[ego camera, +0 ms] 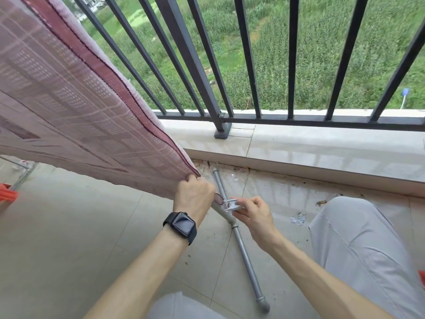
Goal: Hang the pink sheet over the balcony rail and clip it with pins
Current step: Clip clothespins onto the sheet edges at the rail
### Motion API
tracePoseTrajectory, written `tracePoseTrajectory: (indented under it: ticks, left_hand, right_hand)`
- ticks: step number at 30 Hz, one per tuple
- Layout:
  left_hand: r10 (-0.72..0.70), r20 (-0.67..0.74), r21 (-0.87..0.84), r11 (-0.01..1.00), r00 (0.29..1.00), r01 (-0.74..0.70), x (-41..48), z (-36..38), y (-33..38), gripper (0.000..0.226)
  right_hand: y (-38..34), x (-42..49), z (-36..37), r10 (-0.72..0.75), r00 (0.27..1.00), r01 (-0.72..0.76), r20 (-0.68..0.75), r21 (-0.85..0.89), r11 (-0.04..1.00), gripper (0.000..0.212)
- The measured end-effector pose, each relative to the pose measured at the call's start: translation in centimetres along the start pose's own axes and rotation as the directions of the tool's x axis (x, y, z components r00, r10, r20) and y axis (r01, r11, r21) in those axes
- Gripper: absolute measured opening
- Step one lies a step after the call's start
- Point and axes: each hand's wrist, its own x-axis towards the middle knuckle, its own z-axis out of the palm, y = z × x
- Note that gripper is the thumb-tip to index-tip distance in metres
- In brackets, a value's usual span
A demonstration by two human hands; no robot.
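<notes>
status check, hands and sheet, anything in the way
Left hand gripping the pink sheet at its lower corner. Right hand holding a white pin beside that corner, not clipped on. Grey pipe on the floor below.

Home balcony, upper floor.
Dark metal railing (pixel 247 56) on a tiled ledge (pixel 322 143), tiled floor (pixel 69 226), green field (pixel 322 42) far below.

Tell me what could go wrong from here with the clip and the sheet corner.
The left hand pinches only the pink sheet corner; a slip would likely drop it onto the gritty floor. The white clip sits in the right hand's fingertips and might fall. The pipe underfoot could trip.
</notes>
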Motion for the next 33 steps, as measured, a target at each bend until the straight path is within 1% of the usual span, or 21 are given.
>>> tracePoseTrajectory:
  ticks: [2,3,4,5,6,8,9,11,13,15,17,18,19,21,23,26,29,31,33]
  left_hand:
    - [0.143,-0.076,0.153,0.98,0.987,-0.13,0.4,-0.4,0.1,0.013]
    - [0.228,-0.08,0.244,0.948,0.97,-0.203,0.9,-0.1,0.1,0.013]
    - [0.292,-0.054,0.309,0.914,0.955,-0.262,1.4,0.0,0.0,0.017]
    - [0.316,-0.018,0.324,0.899,0.949,-0.293,2.1,0.1,-0.2,0.022]
    - [0.314,-0.007,0.273,0.914,0.949,-0.3,2.8,0.1,-0.4,0.024]
    - [0.267,0.011,0.105,0.958,0.964,-0.267,4.0,-0.1,-1.0,0.021]
    - [0.26,0.027,0.06,0.963,0.965,-0.261,4.5,0.0,-1.2,0.023]
    - [0.285,0.05,0.012,0.958,0.957,-0.286,5.2,0.4,-1.2,0.029]
    - [0.315,0.054,0.012,0.949,0.948,-0.316,5.6,0.7,-1.3,0.037]
    - [0.347,0.033,0.02,0.938,0.937,-0.347,5.8,0.8,-1.4,0.041]
    - [0.372,0.016,0.027,0.928,0.928,-0.373,5.8,0.8,-1.6,0.035]
    - [0.383,0.014,0.029,0.923,0.924,-0.383,5.7,0.7,-1.7,0.032]
    - [0.393,0.025,0.03,0.919,0.919,-0.394,5.6,0.6,-1.7,0.032]
    - [0.408,0.077,0.033,0.911,0.91,-0.411,5.4,0.5,-1.8,0.031]
    - [0.42,0.105,0.026,0.905,0.901,-0.425,5.4,0.3,-1.9,0.027]
    - [0.421,0.083,-0.01,0.907,0.903,-0.421,5.3,0.1,-2.2,0.024]
    - [0.44,0.052,0.005,0.898,0.897,-0.44,5.3,0.4,-2.2,0.035]
    - [0.451,0.019,0.026,0.892,0.892,-0.451,5.3,0.9,-2.2,0.042]
    - [0.46,-0.004,0.041,0.887,0.888,-0.459,5.4,1.3,-2.2,0.044]
  right_hand:
    - [-0.3,0.3,-0.4,0.005,0.999,-0.005,0.036,0.003,1.0,0.022]
    - [-0.4,0.5,-0.5,0.022,0.998,-0.021,0.051,-0.004,1.0,0.025]
    - [-0.4,0.7,-0.6,0.048,0.997,-0.047,0.059,-0.02,0.999,0.03]
    - [-0.3,1.0,-0.7,0.08,0.995,-0.078,0.059,-0.035,0.996,0.036]
    - [-0.2,1.2,-0.7,0.108,0.993,-0.105,0.055,-0.059,0.993,0.04]
    - [0.0,1.7,-0.6,0.145,0.989,-0.137,0.044,-0.139,0.981,0.042]
    - [0.0,1.9,-0.5,0.162,0.986,-0.154,0.041,-0.161,0.975,0.037]
    - [-0.2,2.3,-0.3,0.214,0.976,-0.207,0.04,-0.142,0.968,0.02]
    - [-0.5,2.5,-0.1,0.229,0.971,-0.216,0.067,-0.161,0.963,0.009]
    - [-0.8,2.4,-0.2,0.159,0.98,-0.117,0.119,-0.3,0.947,0.014]
    - [-1.1,2.3,-0.3,0.067,0.987,0.002,0.147,-0.424,0.906,0.031]
    - [-1.2,2.2,-0.3,0.018,0.991,0.044,0.135,-0.445,0.894,0.038]
    - [-1.3,2.3,-0.3,-0.032,0.993,0.081,0.118,-0.441,0.894,0.04]
    - [-1.5,2.4,-0.4,-0.117,0.988,0.149,0.099,-0.441,0.885,0.037]
    - [-1.5,2.5,-0.3,-0.172,0.979,0.204,0.109,-0.473,0.857,0.036]
    - [-1.4,2.3,-0.1,-0.281,0.95,0.311,0.138,-0.515,0.799,0.036]
    - [-1.4,1.8,0.0,-0.372,0.91,0.409,0.186,-0.562,0.719,0.033]
    - [-1.5,1.6,0.3,-0.405,0.891,0.445,0.203,-0.559,0.7,0.03]
    - [-1.8,1.7,0.6,-0.406,0.892,0.442,0.198,-0.572,0.691,0.026]
